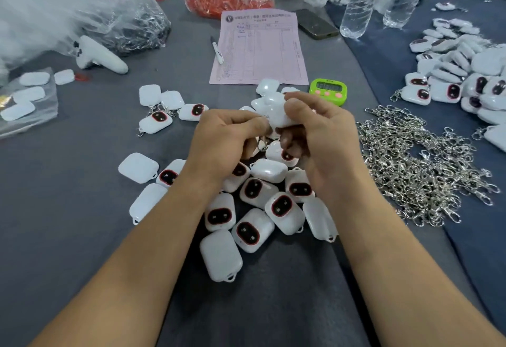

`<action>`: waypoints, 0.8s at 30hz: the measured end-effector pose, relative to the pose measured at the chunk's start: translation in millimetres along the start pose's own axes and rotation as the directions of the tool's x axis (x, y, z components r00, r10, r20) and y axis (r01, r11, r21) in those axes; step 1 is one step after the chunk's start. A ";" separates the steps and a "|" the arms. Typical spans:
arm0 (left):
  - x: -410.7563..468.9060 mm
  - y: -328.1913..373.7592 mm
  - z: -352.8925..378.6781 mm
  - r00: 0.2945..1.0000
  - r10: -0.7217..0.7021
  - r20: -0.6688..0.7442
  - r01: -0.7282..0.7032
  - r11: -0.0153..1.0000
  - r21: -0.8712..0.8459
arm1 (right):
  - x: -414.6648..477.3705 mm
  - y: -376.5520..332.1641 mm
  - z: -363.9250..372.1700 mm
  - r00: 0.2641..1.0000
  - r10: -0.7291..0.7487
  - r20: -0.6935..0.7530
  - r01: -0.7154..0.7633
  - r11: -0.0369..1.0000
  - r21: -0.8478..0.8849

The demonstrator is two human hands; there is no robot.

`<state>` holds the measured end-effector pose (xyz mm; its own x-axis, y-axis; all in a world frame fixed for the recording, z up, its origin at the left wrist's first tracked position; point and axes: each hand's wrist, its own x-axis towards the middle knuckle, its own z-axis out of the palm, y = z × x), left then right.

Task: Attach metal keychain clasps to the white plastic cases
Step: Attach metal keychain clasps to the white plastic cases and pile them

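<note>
The right hand (320, 138) is curled around one white case (276, 116) and holds it up above the table, with the thumb pressed on top. The left hand (224, 141) is curled too, and its fingertips pinch a small metal clasp (262, 144) right at the edge of that case. Most of the clasp is hidden by the fingers, so I cannot tell if it is hooked on yet. The case looks light and hard, like a little plastic box with round corners. It is smooth and shiny, so it may slip, and a firm squeeze on its flat sides seems best. That leaves the tiny loop at one end free for the clasp. The clasp looks thin, stiff and a bit springy, so it is best held with fingertips near its opening. Under the hands lies a pile of cases (262, 204). Some show a dark oval window with a red rim, and some show a plain white back. To the right sits a heap of clasps (419, 171), silver and shiny and all tangled, so pulling one out may drag others along. Everything rests on a soft grey cloth (68, 196). A green timer (328, 91) and a pink paper (258, 48) lie farther back.
</note>
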<state>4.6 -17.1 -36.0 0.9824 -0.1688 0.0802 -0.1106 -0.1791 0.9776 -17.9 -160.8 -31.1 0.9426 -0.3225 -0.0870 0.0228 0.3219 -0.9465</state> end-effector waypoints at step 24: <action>19.3 -29.4 -55.1 0.914 0.251 -0.318 0.102 0.617 0.780 | -0.4 1.3 -23.9 0.975 -0.219 0.041 0.113 0.326 -0.938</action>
<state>35.1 38.3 -52.4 0.9183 0.1090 0.3806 -0.0854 -0.8842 0.4592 -26.2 -181.5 -39.7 0.9276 -0.3484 0.1352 -0.1990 -0.7667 -0.6104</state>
